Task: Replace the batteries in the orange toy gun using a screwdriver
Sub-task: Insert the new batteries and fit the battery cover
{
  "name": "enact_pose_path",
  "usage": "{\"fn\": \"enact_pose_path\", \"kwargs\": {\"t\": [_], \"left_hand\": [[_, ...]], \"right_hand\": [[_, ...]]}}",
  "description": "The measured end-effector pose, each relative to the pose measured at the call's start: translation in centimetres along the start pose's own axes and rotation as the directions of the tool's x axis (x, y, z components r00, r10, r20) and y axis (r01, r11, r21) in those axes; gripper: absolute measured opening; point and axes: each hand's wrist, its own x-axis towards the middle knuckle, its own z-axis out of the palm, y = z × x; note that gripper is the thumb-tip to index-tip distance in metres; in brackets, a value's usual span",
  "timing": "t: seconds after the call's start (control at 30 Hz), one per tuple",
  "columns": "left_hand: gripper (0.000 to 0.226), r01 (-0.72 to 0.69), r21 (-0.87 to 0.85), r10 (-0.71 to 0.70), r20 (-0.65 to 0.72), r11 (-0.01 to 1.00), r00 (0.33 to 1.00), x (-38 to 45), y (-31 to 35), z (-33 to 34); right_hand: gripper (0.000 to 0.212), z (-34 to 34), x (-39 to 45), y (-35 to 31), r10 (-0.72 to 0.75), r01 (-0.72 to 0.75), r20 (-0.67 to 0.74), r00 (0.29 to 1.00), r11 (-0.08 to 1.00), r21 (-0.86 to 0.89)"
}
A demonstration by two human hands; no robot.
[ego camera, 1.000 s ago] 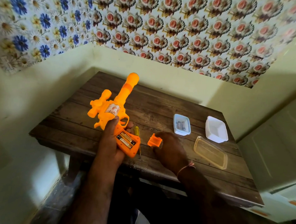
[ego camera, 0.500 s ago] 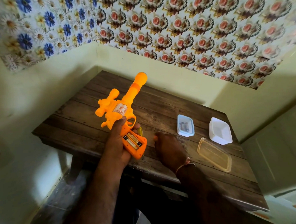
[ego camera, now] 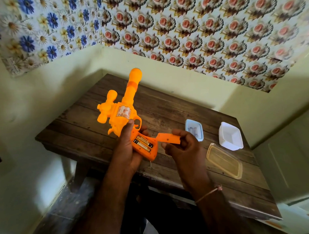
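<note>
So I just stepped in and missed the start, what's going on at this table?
A person is changing the batteries in an orange toy gun. The left hand grips the gun's handle, whose battery compartment is open with two batteries inside. The right hand pinches the orange battery cover just beside the compartment, not yet fitted. On the wooden table sit three small plastic containers.

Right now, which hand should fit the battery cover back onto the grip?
Right. The right hand already pinches the orange cover beside the open compartment with batteries, while the left hand grips the toy gun.
</note>
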Motion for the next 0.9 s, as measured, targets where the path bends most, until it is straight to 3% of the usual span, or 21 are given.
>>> {"fn": "enact_pose_path", "kwargs": {"t": [0.1, 0.13, 0.2, 0.23, 0.3, 0.4, 0.5, 0.63, 0.73, 0.8, 0.9], "left_hand": [[0.033, 0.021, 0.017, -0.022, 0.028, 1.000, 0.999, -0.3, -0.1, 0.1], [0.036, 0.030, 0.021, -0.031, 0.032, 0.999, 0.999, -0.3, -0.1, 0.2], [0.044, 0.036, 0.014, -0.036, 0.031, 0.999, 0.999, -0.4, -0.3, 0.3], [0.044, 0.032, 0.003, -0.032, 0.029, 0.999, 0.999, -0.3, -0.4, 0.3], [0.037, 0.021, -0.017, -0.020, 0.053, 1.000, 0.998, -0.3, -0.6, 0.4], [0.030, 0.023, -0.012, -0.021, 0.107, 1.000, 0.994, -0.4, -0.7, 0.5], [0.032, 0.015, -0.012, -0.014, 0.132, 1.000, 0.991, -0.4, -0.6, 0.6], [0.044, 0.022, 0.002, -0.022, 0.140, 1.000, 0.990, -0.1, -0.6, 0.0], [0.037, 0.033, 0.038, -0.036, 0.107, 0.999, 0.994, -0.1, -0.5, -0.1], [0.030, 0.031, 0.041, -0.035, 0.095, 0.999, 0.995, -0.2, -0.4, -0.1], [0.039, 0.065, 0.045, -0.070, 0.115, 0.997, 0.991, -0.4, -0.3, -0.2]], "right_hand": [[0.025, 1.3, -1.5, 0.0, -0.155, 0.150, -0.010, 0.988, 0.970, -0.189], [0.020, 1.7, -1.8, 0.2, -0.260, 0.243, -0.012, 0.966, 0.917, -0.315], [0.008, 2.3, -2.0, 0.7, -0.465, 0.396, 0.035, 0.885, 0.710, -0.582], [0.018, 2.4, -1.9, 1.1, -0.508, 0.415, 0.055, 0.860, 0.631, -0.655], [0.024, 2.6, -1.9, 1.6, -0.537, 0.416, 0.035, 0.843, 0.608, -0.676], [0.015, 3.0, -2.2, 1.7, -0.580, 0.410, -0.008, 0.815, 0.586, -0.699], [0.018, 3.2, -2.1, 2.3, -0.658, 0.456, 0.086, 0.749, 0.417, -0.786], [0.021, 3.5, -2.0, 3.6, -0.682, 0.446, 0.189, 0.706, 0.220, -0.868], [0.031, 3.7, -2.3, 4.1, -0.603, 0.381, 0.242, 0.760, 0.113, -0.917], [0.040, 3.9, -2.7, 3.9, -0.533, 0.357, 0.252, 0.808, 0.103, -0.928], [0.052, 3.7, -3.3, 3.1, -0.475, 0.383, 0.270, 0.838, 0.159, -0.910]]}}
